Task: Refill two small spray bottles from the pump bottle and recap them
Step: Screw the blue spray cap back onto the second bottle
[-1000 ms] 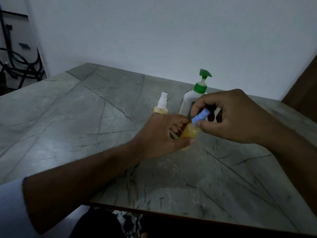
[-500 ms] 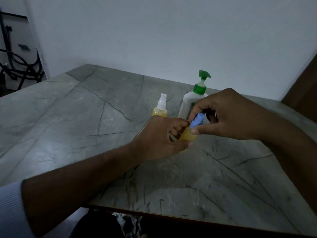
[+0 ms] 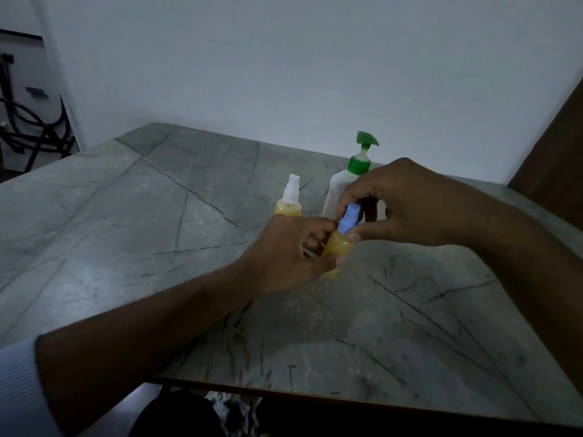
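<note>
Left hand point(image 3: 285, 252) gripping yellow spray bottle point(image 3: 337, 247), base hidden, right hand point(image 3: 407, 205) pinching its blue cap point(image 3: 348, 218), second spray bottle point(image 3: 288, 200) half hidden, one pump bottle point(image 3: 345, 190) partly covered, near counter's point(image 3: 126, 216) far edge

Tabletop point(image 3: 132, 234): grey stone pattern, crossed by dark thin veins. Pump bottle point(image 3: 335, 197): white body, green collar and pump head. Rear spray bottle point(image 3: 287, 207): yellow-orange fill, white sprayer. Held spray bottle point(image 3: 338, 247): same yellow-orange, topped by a blue cap point(image 3: 348, 218). Wall point(image 3: 315, 64) is seen as pale grey-blue, possibly white in dim light. Sleeve point(image 3: 19, 392): white, finely ribbed.
</note>
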